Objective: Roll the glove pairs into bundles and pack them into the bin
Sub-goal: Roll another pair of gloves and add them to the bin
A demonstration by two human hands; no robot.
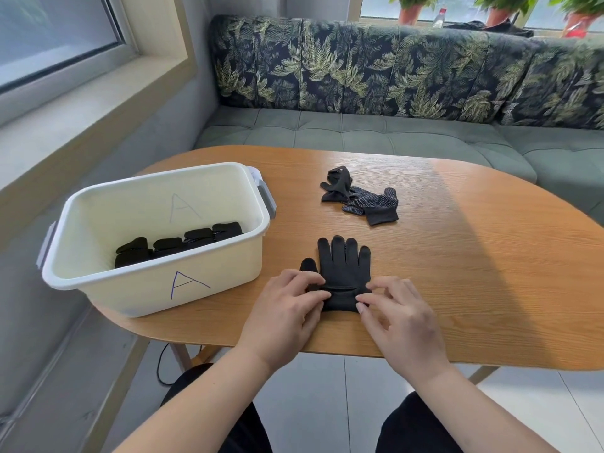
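A black glove (343,266) is laid flat on the wooden table (474,256), close to the near edge. Its fingers are pointed away from the person. Whether a second glove is hidden under it cannot be told. The cuff end is folded over into a small roll.

The roll is held at both ends. Its left end is pinched by the left hand (287,305), with the fingers bent around it. Its right end is gripped by the bent fingertips of the right hand (402,315).

A white bin (114,295) is set on the table to the left of the glove, near it but not touching. A letter A is drawn on its front wall. Several rolled bundles (179,245) of black gloves are lined up on the bin's floor.

More loose gloves (362,199), black with small white dots, are piled farther back on the table, apart from the hands. A green sofa (359,135) with leaf-print cushions is seen behind the table.
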